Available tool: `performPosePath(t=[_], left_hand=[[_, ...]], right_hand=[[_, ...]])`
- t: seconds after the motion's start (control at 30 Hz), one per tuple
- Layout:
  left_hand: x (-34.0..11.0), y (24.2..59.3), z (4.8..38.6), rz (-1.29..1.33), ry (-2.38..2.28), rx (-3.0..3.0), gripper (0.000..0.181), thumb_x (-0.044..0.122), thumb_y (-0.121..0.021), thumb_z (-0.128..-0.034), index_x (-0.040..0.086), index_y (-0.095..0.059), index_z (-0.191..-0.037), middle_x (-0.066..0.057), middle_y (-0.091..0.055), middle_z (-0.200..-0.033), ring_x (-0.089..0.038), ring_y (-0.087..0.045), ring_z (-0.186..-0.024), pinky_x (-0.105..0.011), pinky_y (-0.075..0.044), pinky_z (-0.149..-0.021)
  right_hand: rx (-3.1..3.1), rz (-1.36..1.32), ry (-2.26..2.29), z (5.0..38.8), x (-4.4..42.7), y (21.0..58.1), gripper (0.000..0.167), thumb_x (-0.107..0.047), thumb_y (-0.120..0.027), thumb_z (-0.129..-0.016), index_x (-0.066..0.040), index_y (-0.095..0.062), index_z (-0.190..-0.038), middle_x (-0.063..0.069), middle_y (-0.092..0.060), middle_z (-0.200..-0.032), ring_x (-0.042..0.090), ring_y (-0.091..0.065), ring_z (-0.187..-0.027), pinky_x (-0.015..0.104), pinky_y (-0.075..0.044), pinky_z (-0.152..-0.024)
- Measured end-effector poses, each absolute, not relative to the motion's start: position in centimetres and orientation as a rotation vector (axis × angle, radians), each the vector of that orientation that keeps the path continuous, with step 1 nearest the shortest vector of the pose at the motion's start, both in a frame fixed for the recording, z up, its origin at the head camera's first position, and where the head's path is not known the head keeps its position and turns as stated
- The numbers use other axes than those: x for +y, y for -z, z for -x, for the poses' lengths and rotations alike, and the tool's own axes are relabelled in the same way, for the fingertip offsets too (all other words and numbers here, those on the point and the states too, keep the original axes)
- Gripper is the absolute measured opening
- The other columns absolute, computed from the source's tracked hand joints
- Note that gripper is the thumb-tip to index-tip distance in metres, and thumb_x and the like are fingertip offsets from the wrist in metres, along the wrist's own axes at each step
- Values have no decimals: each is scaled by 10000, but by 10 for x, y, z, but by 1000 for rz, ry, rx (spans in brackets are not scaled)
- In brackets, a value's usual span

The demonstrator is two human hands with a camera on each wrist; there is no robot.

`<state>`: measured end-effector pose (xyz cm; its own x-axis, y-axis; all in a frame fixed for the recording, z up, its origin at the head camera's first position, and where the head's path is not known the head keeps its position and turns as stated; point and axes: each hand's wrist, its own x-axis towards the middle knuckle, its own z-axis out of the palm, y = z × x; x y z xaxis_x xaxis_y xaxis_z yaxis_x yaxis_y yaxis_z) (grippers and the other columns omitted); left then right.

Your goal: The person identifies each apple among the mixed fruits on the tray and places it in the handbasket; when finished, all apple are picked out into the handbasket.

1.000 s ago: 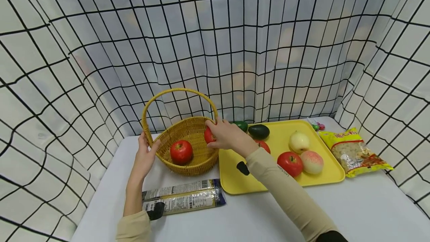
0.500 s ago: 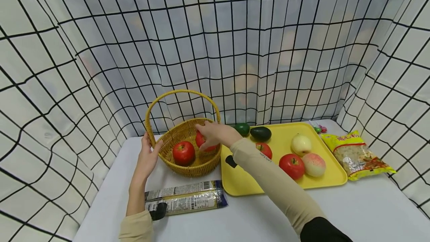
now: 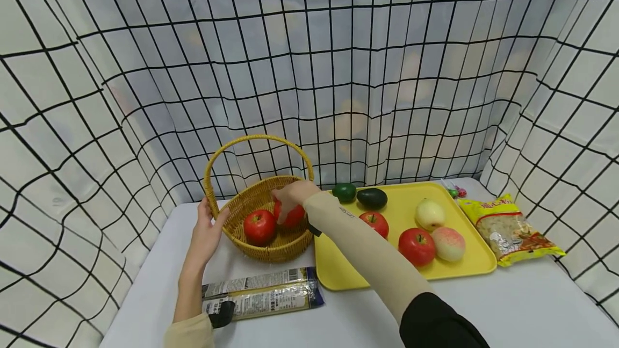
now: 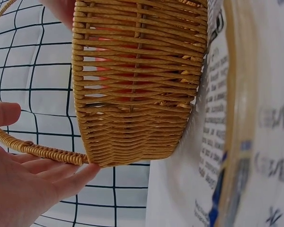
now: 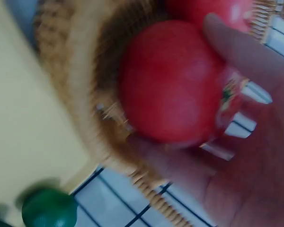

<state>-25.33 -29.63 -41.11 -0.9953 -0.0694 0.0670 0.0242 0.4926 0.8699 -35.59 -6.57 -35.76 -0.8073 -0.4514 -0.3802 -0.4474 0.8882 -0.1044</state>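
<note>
A red apple (image 3: 292,216) is in my right hand (image 3: 294,197), inside the yellow wicker basket (image 3: 273,255). In the right wrist view, thumb and fingers curve round that apple (image 5: 173,85). Another red apple (image 3: 260,227) lies in the basket, beside the held one. At the basket's left side, my left hand (image 3: 205,235) rests by the foot of the handle (image 3: 259,137). The left wrist view has its fingers (image 4: 68,182) nearly straight behind the handle and against the rim, with the thumb apart. Part of the held apple is hidden by my right hand.
Right of the basket, a yellow tray (image 3: 348,278) bears red apples (image 3: 417,246), a peach (image 3: 448,244), a pale yellow fruit (image 3: 430,214) and dark green avocados (image 3: 372,198). A snack bag (image 3: 508,230) lies beyond. Flat printed packages (image 3: 263,293) lie in front. Black netting encloses the table.
My right hand has carried the apple left and down into the basket, next to the other apple. The left hand stays at the handle.
</note>
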Motion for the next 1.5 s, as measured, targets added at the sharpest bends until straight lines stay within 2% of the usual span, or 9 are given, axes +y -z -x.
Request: performPosePath(t=[0.1, 0.3, 0.5, 0.7, 0.83, 0.97, 1.07, 1.23, 1.5], left_hand=[[-293, 413, 255, -43, 1559, -2630, 891, 475, -416, -1089, 102, 184, -1633, -246, 5, -1720, -438, -72, -1603, -645, -128, -1277], [-291, 415, 255, -44, 1558, -2631, 873, 472, -404, -1093, 111, 176, -1636, -231, 5, -1725, -430, -75, -1606, -651, -137, -1273], [-296, 411, 251, -49, 1543, -2636, 876, 493, -398, -1088, 134, 182, -1637, -205, 4, -1731, -413, -74, -1611, -654, -146, -1271], [-297, 409, 255, -33, 1543, -2620, 876, 483, -406, -1089, 138, 182, -1637, -198, 17, -1732, -405, -63, -1614, -642, -139, -1277], [-298, 409, 256, -32, 1544, -2613, 873, 472, -410, -1091, 131, 178, -1638, -200, 20, -1730, -406, -62, -1614, -632, -133, -1282], [-298, 411, 254, -53, 1551, -2625, 875, 483, -406, -1089, 134, 179, -1638, -188, 27, -1733, -400, -59, -1615, -631, -132, -1283], [-298, 412, 252, -66, 1553, -2638, 872, 488, -397, -1090, 136, 184, -1637, -184, 33, -1733, -400, -57, -1615, -635, -134, -1281], [-298, 412, 252, -54, 1552, -2638, 868, 479, -395, -1094, 127, 184, -1636, -209, 32, -1728, -412, -55, -1612, -643, -142, -1275], [-300, 412, 252, -50, 1519, -2637, 864, 495, -388, -1092, 120, 163, -1641, -229, -24, -1726, -426, -91, -1605, -662, -166, -1261]], right_hand=[[2636, 642, -15, 360, -63, 360, 859, -566, -737, -894, -398, -296, -1611, -100, -446, -1625, 187, -509, -1402, 392, -514, -1023], [2597, 640, -42, 364, -59, 366, 890, -569, -742, -885, -401, -269, -1621, -91, -424, -1640, 169, -446, -1468, 396, -466, -1114], [2604, 675, -111, 362, -66, 369, 828, -599, -728, -883, -407, -328, -1582, -81, -523, -1553, 163, -546, -1297, 354, -499, -1028], [2624, 661, -100, 361, -65, 369, 815, -607, -685, -905, -397, -315, -1600, -52, -365, -1670, 200, -472, -1431, 381, -494, -1079], [2610, 671, -53, 362, -64, 377, 828, -596, -608, -961, -334, -224, -1646, -31, -255, -1721, 211, -334, -1559, 451, -393, -1209], [2618, 717, -36, 362, -63, 388, 820, -607, -520, -1009, -252, -178, -1664, 10, -195, -1739, 233, -216, -1612, 468, -269, -1293], [2640, 813, 3, 359, -61, 394, 790, -578, -488, -1037, -183, -203, -1659, 52, -212, -1732, 264, -198, -1614, 456, -232, -1310], [2686, 1014, 204, 344, -41, 399, 691, -446, -498, -1073, -100, -279, -1629, 100, -259, -1709, 290, -209, -1605, 435, -242, -1308], [2711, 1026, 857, 292, 31, 412, 558, -331, -552, -1067, -150, -408, -1574, 54, -438, -1618, 267, -366, -1538, 477, -306, -1276]])
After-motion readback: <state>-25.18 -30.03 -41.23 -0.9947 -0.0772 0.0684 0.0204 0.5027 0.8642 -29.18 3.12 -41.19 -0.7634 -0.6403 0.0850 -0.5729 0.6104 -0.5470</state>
